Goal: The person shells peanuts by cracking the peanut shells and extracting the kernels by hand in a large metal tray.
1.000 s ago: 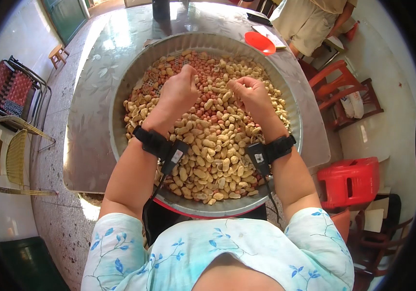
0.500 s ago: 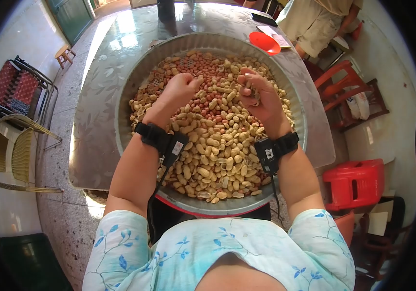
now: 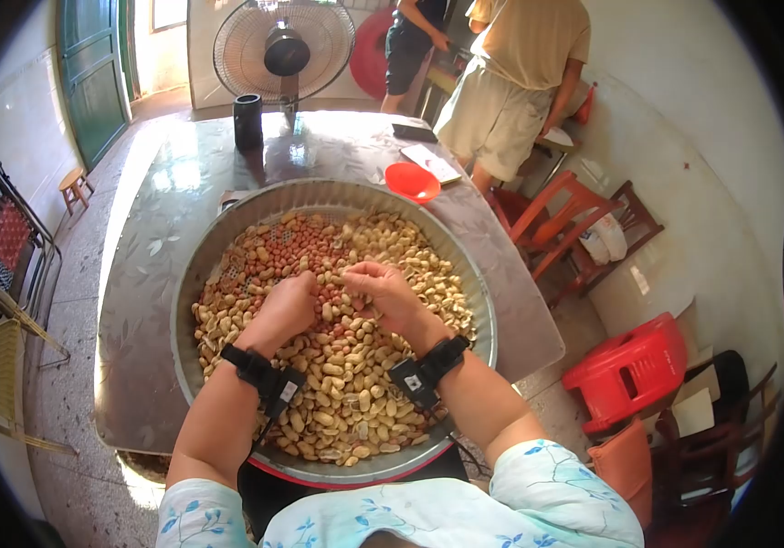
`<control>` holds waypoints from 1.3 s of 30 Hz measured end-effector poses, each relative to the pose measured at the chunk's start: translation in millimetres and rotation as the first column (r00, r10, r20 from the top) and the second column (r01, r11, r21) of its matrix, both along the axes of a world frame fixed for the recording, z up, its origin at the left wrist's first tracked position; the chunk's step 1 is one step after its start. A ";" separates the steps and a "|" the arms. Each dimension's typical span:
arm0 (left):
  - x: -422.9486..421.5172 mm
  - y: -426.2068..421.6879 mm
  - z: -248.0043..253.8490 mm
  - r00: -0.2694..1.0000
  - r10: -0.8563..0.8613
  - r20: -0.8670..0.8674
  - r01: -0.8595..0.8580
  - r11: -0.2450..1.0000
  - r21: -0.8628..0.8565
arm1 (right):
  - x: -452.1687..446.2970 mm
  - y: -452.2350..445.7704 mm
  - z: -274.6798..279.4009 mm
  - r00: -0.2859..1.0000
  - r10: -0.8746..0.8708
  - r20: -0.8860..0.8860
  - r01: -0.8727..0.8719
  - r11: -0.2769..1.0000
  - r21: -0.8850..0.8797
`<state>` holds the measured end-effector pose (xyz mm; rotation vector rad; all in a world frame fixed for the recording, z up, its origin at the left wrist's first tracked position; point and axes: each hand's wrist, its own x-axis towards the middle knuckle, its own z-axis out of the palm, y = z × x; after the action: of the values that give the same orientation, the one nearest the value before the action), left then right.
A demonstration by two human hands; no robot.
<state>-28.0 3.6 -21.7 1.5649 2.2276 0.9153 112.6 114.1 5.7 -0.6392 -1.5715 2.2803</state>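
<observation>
A wide round metal pan (image 3: 488,306) holds a deep layer of unshelled peanuts (image 3: 337,393), with loose red-skinned kernels (image 3: 296,245) in its upper part. Over the middle of the heap, my left hand (image 3: 289,306) is closed, back upward; its fingertips and anything in them are hidden. Just to the right is my right hand (image 3: 390,294), its thumb and fingers curled toward the left hand around peanuts that show only in part. A small gap separates the two hands. Both wrists wear black straps with small boxes.
On the patterned table (image 3: 136,347) are a red bowl (image 3: 412,183), a booklet (image 3: 430,163), a dark phone-like object (image 3: 415,133) and a black cylinder (image 3: 247,122). A fan (image 3: 284,50) and two people stand beyond. Wooden chairs (image 3: 556,215) and red stools (image 3: 629,370) are at right.
The view has tilted up, bringing the fan and more of the people into sight. My hands have come closer together, the right one turning inward toward the left.
</observation>
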 end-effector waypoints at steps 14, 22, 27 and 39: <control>16.2 1.5 17.0 0.773 -0.200 0.602 -0.033 0.935 0.353 | -3.9 -8.4 -9.7 0.999 -0.027 0.027 0.020 0.970 0.244; 18.1 0.8 11.6 0.856 -0.205 0.475 0.040 0.942 0.334 | -3.2 -3.7 -8.5 0.994 0.000 0.111 -0.028 0.969 0.247; 17.4 -0.9 13.1 0.876 -0.234 0.422 0.107 0.947 0.303 | -1.5 -3.4 -6.2 0.988 0.042 0.146 -0.075 0.970 0.231; 17.9 7.1 2.0 0.896 -0.131 0.424 -0.075 0.896 0.437 | -11.8 -23.1 -8.9 0.989 -0.138 -0.057 0.137 0.990 -0.008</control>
<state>-10.0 10.7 -19.7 1.3573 1.7413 1.6764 100.8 91.1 -3.3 -0.6563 -1.4501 2.1821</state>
